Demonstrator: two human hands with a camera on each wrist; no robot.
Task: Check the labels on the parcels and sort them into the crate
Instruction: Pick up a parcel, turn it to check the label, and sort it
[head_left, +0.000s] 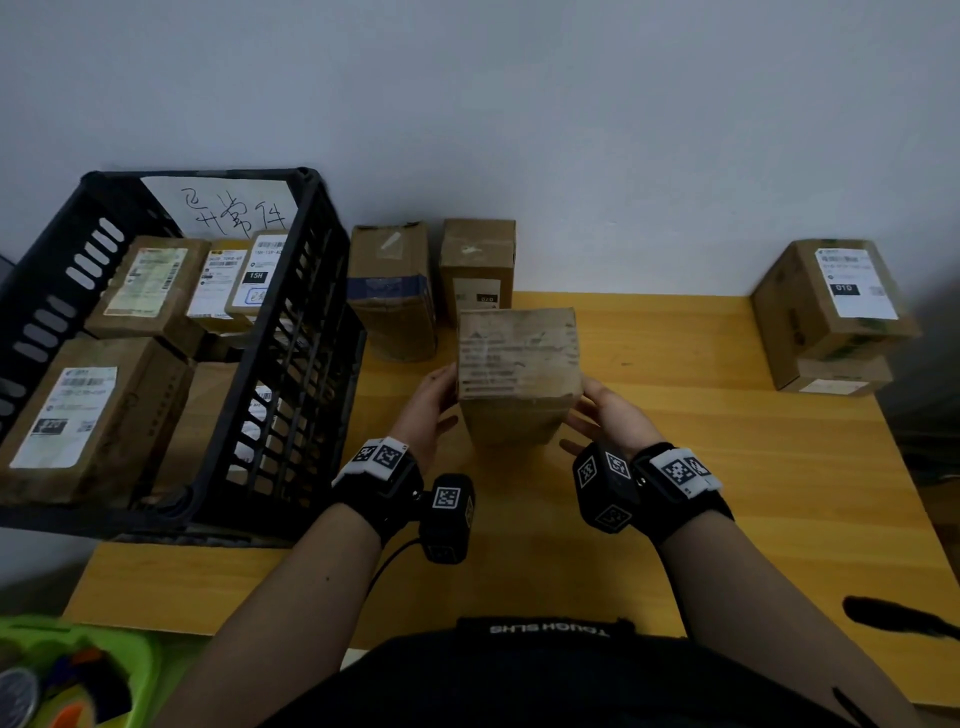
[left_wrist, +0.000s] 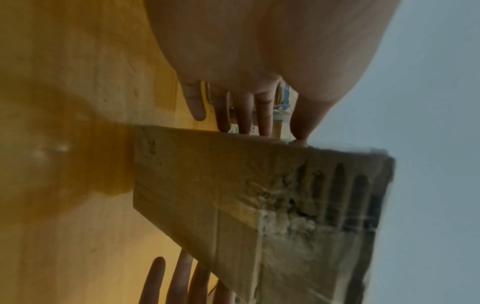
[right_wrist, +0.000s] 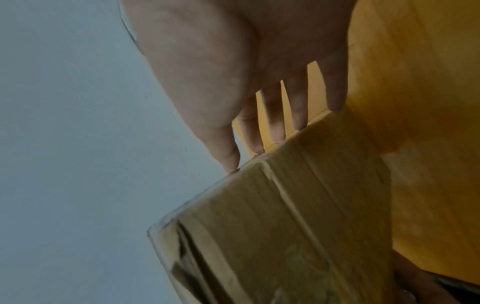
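The black crate (head_left: 306, 332) stands at the table's left edge, already holding labelled parcels. The left hand (head_left: 434, 402) presses straight fingers against the left face of the held parcel (head_left: 519, 374); the right hand (head_left: 608, 413) does likewise on the right face. The parcel stands upright, centred between both hands, worn top face uppermost. The crate lies leftward, so the left hand is nearer.

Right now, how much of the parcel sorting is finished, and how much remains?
Done: several labelled parcels already lie in the black crate. In hand: the left hand and right hand hold one box between straight fingers above the table; its label looks worn and blurred. Left: two boxes by the wall beside the crate, and a stack of two at the right.
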